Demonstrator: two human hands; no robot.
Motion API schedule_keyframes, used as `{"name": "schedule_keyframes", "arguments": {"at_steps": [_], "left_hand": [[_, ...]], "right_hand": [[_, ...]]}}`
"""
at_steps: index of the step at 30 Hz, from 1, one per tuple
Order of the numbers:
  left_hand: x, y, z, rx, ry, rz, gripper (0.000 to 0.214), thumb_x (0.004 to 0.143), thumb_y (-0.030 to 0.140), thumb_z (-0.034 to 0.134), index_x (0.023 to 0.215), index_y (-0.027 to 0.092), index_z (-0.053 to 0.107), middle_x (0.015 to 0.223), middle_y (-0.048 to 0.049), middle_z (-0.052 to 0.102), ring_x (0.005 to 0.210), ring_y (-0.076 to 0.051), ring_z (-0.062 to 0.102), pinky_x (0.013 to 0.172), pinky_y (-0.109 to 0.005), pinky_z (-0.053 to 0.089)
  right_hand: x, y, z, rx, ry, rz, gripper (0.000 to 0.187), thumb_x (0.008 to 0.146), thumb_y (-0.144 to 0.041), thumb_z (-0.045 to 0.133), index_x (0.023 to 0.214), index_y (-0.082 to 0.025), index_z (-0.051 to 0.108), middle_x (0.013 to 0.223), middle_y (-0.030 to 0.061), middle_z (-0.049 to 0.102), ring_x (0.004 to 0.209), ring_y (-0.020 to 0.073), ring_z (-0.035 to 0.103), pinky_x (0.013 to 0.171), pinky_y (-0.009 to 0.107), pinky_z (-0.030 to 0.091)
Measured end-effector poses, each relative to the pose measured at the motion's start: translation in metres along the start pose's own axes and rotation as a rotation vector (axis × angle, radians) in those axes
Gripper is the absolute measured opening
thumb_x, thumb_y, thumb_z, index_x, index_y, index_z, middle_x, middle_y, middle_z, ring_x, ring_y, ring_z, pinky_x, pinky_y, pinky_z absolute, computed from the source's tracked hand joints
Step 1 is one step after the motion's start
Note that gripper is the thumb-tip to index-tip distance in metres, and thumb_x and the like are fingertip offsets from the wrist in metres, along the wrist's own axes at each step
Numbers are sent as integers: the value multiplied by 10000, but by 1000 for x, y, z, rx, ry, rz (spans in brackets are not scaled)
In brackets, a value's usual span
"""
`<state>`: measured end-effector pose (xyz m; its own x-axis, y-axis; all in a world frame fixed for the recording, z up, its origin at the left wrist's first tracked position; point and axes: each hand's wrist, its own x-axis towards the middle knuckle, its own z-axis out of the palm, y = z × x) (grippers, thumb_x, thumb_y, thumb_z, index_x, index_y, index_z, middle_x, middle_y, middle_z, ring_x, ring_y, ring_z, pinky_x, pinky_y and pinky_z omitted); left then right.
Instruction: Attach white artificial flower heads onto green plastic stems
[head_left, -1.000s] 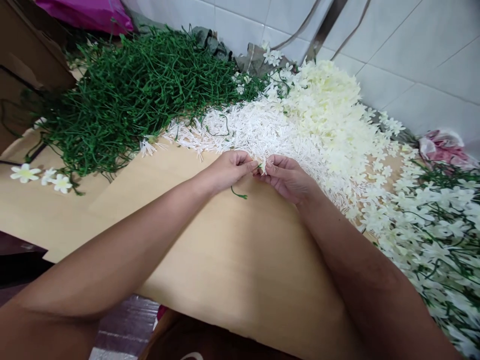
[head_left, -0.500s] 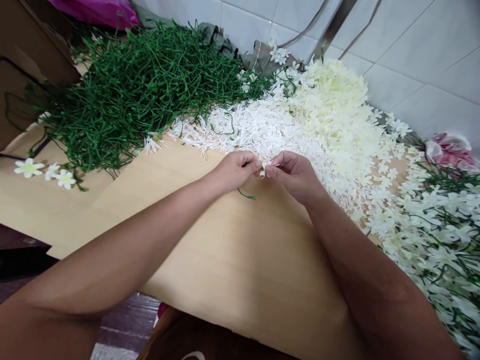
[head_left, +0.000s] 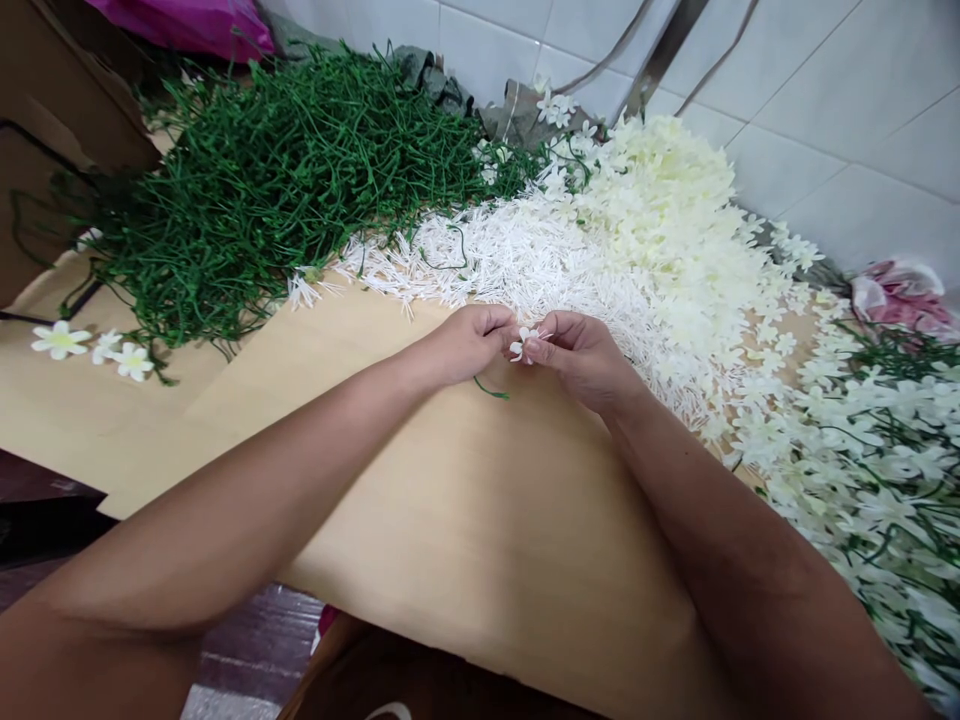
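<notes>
My left hand point(head_left: 474, 342) is closed in a pinch on a green artificial stem point(head_left: 491, 389), whose tail end sticks out below the fingers. My right hand point(head_left: 583, 355) pinches a small white artificial flower point(head_left: 523, 343) between thumb and forefinger. The two hands meet over the cardboard, with the flower right at the left fingertips. Where the stem joins the flower is hidden by the fingers. Just beyond the hands lies a heap of thin white stamen pieces point(head_left: 517, 255).
A big pile of green stems point(head_left: 322, 170) lies at the back left. Cream petals point(head_left: 667, 200) are heaped at the back right. Flowers on stems point(head_left: 885, 500) lie at the right, loose flowers point(head_left: 60, 341) at the left. Cardboard point(head_left: 420, 490) covers the surface before me.
The white flower now shows more fully between my hands, its petals turned outward. Both hands have stayed in nearly the same place.
</notes>
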<state>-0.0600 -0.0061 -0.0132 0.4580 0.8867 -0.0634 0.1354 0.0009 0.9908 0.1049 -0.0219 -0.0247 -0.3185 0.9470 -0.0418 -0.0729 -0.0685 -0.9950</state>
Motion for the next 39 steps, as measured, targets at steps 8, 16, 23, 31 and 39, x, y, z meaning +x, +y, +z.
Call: {"name": "schedule_keyframes", "arguments": {"at_steps": [8, 16, 23, 31, 39], "left_hand": [[-1, 1, 3, -109, 0, -18, 287, 787, 10, 467, 530, 132, 502, 508, 50, 493, 519, -48, 420, 554, -186, 324], [-1, 4, 6, -231, 36, -60, 273, 794, 34, 495, 540, 135, 493, 504, 51, 506, 495, -38, 463, 555, -167, 374], [0, 5, 4, -253, 51, -101, 264, 785, 80, 535, 534, 134, 474, 480, 61, 465, 432, -24, 363, 481, -165, 316], [0, 1, 3, -259, 23, -72, 274, 775, 147, 588, 525, 137, 475, 483, 59, 443, 476, -42, 394, 525, -180, 337], [1, -1, 5, -246, 61, -77, 278, 817, 77, 500, 545, 132, 491, 518, 41, 469, 515, -49, 405, 535, -178, 318]], "right_hand": [[2, 9, 9, 107, 34, 43, 328, 519, -335, 860, 580, -188, 573, 588, -40, 640, 593, 84, 586, 636, 241, 477], [2, -2, 6, 267, -24, 183, 309, 562, -352, 844, 563, -182, 587, 587, -33, 614, 622, 100, 603, 766, 320, 542], [2, -5, 1, 319, -60, 259, 281, 579, -332, 839, 591, -159, 618, 607, -13, 603, 653, 105, 611, 731, 279, 548], [2, -4, 0, 310, -56, 279, 286, 583, -338, 836, 625, -159, 617, 629, -8, 624, 661, 114, 625, 770, 322, 551], [0, -1, 10, 104, 115, -21, 340, 553, -391, 839, 602, -198, 564, 588, -46, 599, 569, 83, 553, 642, 276, 499]]}}
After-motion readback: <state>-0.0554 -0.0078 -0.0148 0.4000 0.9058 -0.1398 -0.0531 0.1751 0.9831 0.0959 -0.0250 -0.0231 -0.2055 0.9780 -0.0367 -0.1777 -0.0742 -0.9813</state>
